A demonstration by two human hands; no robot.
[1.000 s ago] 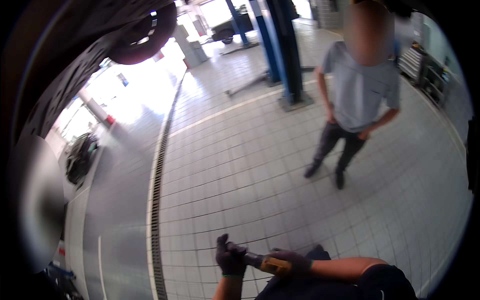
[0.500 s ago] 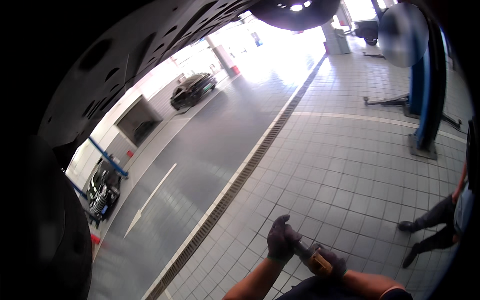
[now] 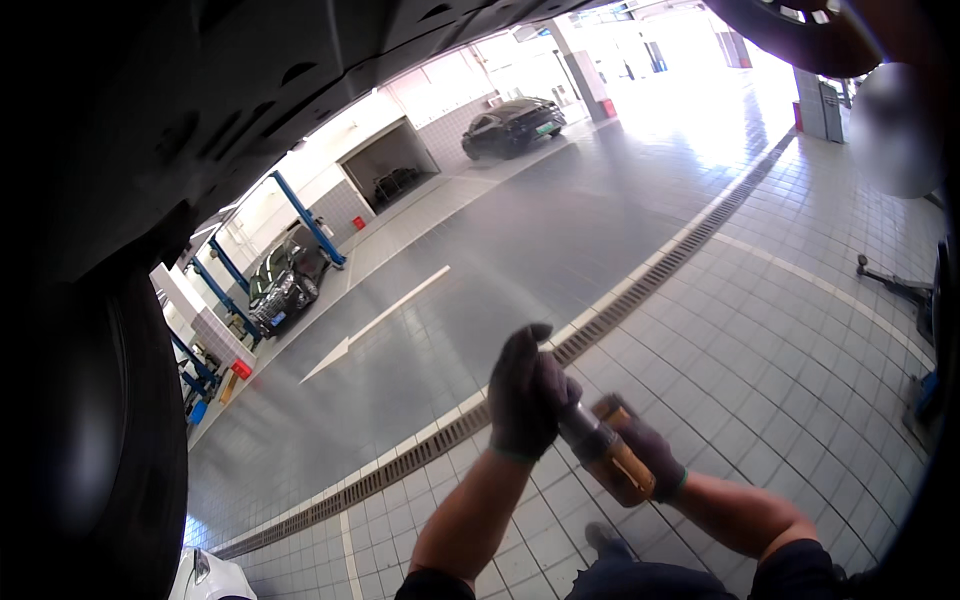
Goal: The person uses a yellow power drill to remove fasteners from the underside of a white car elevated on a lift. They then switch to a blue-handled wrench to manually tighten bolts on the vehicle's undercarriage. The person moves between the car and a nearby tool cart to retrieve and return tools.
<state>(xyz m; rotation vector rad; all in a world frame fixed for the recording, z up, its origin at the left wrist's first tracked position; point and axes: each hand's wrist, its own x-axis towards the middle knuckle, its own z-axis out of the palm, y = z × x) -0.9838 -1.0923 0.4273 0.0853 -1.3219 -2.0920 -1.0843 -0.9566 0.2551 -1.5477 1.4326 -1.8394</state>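
Observation:
Both my hands wear dark gloves and are held out at the lower middle. An orange-brown and grey power tool, which looks like an impact wrench (image 3: 618,468), lies between them with its narrow metal front end pointing up and left. My right hand (image 3: 652,452) is closed round its grip. At the front end, my left hand (image 3: 525,400) is closed, its fingers round the tip and the thumb side upward. Whatever sits on the very tip is hidden by the left glove.
The dark underside of a raised car (image 3: 330,85) hangs overhead, with a tyre (image 3: 150,400) close on my left. A drain grate (image 3: 420,463) crosses the tiled floor. Beyond stand dark cars (image 3: 515,125) and blue lift posts (image 3: 305,220). A lift arm (image 3: 895,285) lies at right.
My view has swung left, and the raised car's tyre stands nearer. Both hands have come up and farther out with the impact wrench. The person at the right is out of view.

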